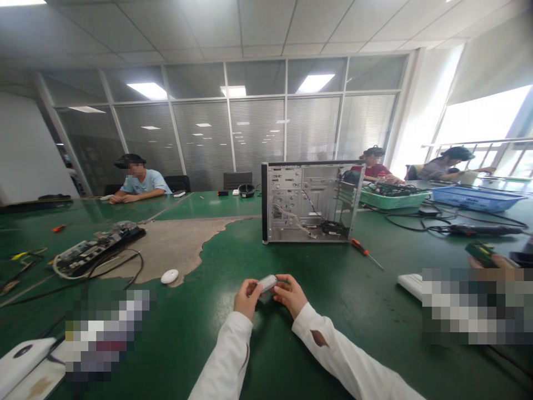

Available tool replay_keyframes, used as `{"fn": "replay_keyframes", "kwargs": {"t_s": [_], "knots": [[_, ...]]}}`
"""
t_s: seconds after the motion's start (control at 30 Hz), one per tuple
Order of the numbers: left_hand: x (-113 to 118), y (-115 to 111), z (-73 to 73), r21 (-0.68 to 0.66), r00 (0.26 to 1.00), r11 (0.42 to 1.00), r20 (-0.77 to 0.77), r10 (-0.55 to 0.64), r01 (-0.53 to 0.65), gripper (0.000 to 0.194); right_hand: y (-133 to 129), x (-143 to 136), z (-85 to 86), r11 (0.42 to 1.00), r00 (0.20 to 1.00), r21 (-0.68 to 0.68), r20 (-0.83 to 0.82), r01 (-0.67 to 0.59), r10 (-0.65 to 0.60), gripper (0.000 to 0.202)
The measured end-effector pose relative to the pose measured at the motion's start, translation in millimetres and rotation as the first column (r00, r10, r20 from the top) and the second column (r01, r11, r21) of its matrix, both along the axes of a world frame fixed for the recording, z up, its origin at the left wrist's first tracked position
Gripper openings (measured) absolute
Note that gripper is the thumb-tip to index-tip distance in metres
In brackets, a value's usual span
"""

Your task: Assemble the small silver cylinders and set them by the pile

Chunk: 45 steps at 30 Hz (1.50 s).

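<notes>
Head: left hand (247, 297), right hand (291, 294) angled inward, pinching block (267, 283)

A green table (225, 253) bears a computer case (287, 194) and screwdriver (367, 253).

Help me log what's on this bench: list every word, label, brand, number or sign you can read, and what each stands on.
No text can be read anywhere.
Small grey block between left hand and right hand: no readable marking.
Computer case: no readable lettering; any small print inside is too small.
Circuit board: too small and blurred.
Pixelated patches at lower left and right: anything there is hidden.
</notes>
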<state>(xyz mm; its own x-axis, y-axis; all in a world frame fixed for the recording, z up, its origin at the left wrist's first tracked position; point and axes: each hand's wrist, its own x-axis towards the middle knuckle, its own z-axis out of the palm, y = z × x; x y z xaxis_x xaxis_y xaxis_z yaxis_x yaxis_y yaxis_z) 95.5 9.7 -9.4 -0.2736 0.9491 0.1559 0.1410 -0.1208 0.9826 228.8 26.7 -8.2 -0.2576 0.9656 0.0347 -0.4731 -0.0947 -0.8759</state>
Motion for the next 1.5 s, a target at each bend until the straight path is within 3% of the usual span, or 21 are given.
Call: {"fn": "replay_keyframes", "kwargs": {"t_s": [0.17, 0.63, 0.83, 1.1, 1.5], "knots": [[2, 0, 6.1, -0.055, 0.998, 0.998, 0.053, -0.022, 0.025, 0.034, -1, -2, 0.2, 0.997, 0.997, -0.038, -0.035, 0.063, -0.064, 0.043], [0, -1, 2.5, -0.087, 0.997, 0.994, -0.037, -0.066, 0.063, 0.042, -2, -7, -4.5, 0.989, 0.99, -0.08, -0.054, 0.126, -0.131, 0.041], [2, -4, 8.5, -0.045, 0.993, 0.994, 0.063, -0.096, 0.099, 0.049, -2, -4, -1.7, 0.984, 0.985, -0.097, -0.075, 0.149, -0.156, 0.035], [2, -11, 12.7, 0.0, 0.98, 0.985, 0.096, -0.172, 0.172, 0.037, 1, -3, -2.0, 0.977, 0.982, -0.149, -0.086, 0.156, -0.17, 0.035], [3, -14, 18.9, -0.03, 0.983, 0.984, 0.047, -0.175, 0.177, 0.031, 1, 2, 1.1, 0.965, 0.968, -0.248, -0.206, 0.087, -0.14, 0.031]]}}
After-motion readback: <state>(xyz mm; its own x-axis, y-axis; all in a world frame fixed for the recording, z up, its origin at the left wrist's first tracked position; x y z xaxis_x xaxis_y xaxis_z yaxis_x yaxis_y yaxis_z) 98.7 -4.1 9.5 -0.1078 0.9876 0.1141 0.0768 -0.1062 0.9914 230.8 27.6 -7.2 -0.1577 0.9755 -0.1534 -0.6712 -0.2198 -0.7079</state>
